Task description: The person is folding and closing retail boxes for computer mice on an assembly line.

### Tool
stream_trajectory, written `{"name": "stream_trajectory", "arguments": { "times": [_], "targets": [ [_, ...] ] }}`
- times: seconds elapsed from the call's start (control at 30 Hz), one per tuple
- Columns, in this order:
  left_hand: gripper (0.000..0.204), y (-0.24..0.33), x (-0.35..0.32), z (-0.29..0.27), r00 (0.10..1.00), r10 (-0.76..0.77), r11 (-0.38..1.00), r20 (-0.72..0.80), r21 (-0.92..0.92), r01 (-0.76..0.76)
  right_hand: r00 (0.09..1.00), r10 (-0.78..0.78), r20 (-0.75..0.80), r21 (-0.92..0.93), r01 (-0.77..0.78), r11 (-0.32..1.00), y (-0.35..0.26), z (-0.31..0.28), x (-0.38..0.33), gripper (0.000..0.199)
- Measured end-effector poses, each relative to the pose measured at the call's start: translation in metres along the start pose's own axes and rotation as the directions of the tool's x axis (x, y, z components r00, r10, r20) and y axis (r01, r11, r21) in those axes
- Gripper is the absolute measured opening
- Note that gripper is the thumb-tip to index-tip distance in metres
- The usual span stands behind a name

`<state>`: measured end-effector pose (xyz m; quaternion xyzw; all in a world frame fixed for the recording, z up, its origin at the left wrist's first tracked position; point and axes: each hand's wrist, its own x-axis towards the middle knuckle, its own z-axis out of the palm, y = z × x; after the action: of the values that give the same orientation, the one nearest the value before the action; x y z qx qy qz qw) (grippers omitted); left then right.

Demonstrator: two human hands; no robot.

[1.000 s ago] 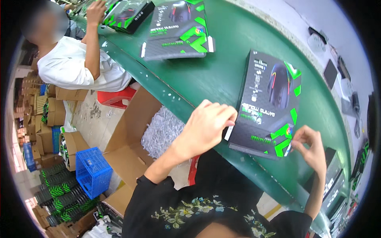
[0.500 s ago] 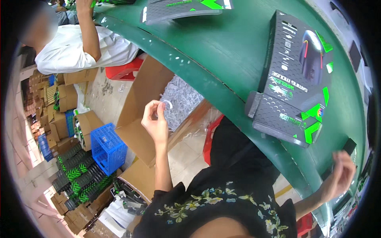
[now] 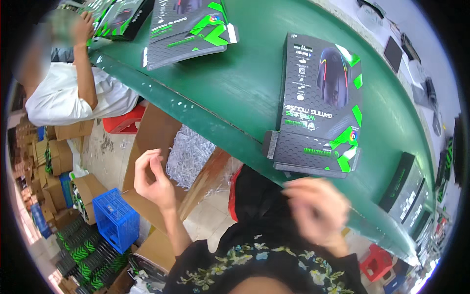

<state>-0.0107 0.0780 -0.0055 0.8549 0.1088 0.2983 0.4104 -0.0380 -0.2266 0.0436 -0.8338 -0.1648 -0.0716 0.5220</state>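
My left hand (image 3: 155,182) hovers over a large cardboard carton (image 3: 147,128) of shredded paper (image 3: 190,158), below the table edge. Its fingers are curled in toward the thumb, and whatever they may pinch is too small to make out. My right hand (image 3: 318,208) is smeared by motion in front of the table edge, close to the near end of a black and green gaming mouse box (image 3: 308,125). That box lies flat on the green table (image 3: 235,83), with flaps sticking out at its near end. The right fingers are too blurred to read.
A second mouse box (image 3: 188,36) lies farther left, with another box (image 3: 128,18) beyond it. Dark boxes (image 3: 404,188) rest on the table at right. A person in white (image 3: 68,93) sits at left. A blue crate (image 3: 115,220) and a red stool (image 3: 377,262) stand below.
My right hand has come in from the far right to the near end of the mouse box. A small white curl by my left fingertips no longer shows. The whole view has shifted.
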Motion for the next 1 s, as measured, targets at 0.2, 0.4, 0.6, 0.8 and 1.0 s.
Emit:
{"name": "stream_trajectory", "arguments": {
  "times": [0.2, 0.4, 0.6, 0.8, 1.0],
  "targets": [
    [0.041, 0.072, 0.008, 0.076, 0.552, 0.63, 0.749, 0.546, -0.239, -0.618, 0.943, 0.198, -0.266, -0.661, -0.328, 0.675, 0.022, -0.079, -0.022, 0.043],
    [0.055, 0.085, 0.012, 0.106, 0.319, 0.728, 0.631, 0.607, -0.411, -0.658, 0.93, 0.351, 0.108, -0.403, -0.282, 0.871, 0.034, -0.096, -0.013, 0.053],
    [0.029, 0.094, 0.059, 0.117, 0.577, 0.666, 0.668, 0.473, -0.722, -0.179, 0.988, 0.113, 0.11, 0.026, -0.116, 0.993, 0.051, -0.135, 0.021, 0.029],
    [0.044, 0.128, 0.074, 0.134, 0.795, 0.394, 0.266, 0.462, -0.885, 0.383, 0.993, -0.001, -0.119, 0.525, 0.064, 0.848, 0.04, -0.117, 0.071, 0.038],
    [0.048, 0.122, 0.083, 0.135, 0.826, 0.318, 0.139, 0.466, -0.885, 0.445, 0.983, 0.09, -0.159, 0.717, 0.052, 0.695, 0.043, -0.093, 0.086, 0.046]
  ]
}}
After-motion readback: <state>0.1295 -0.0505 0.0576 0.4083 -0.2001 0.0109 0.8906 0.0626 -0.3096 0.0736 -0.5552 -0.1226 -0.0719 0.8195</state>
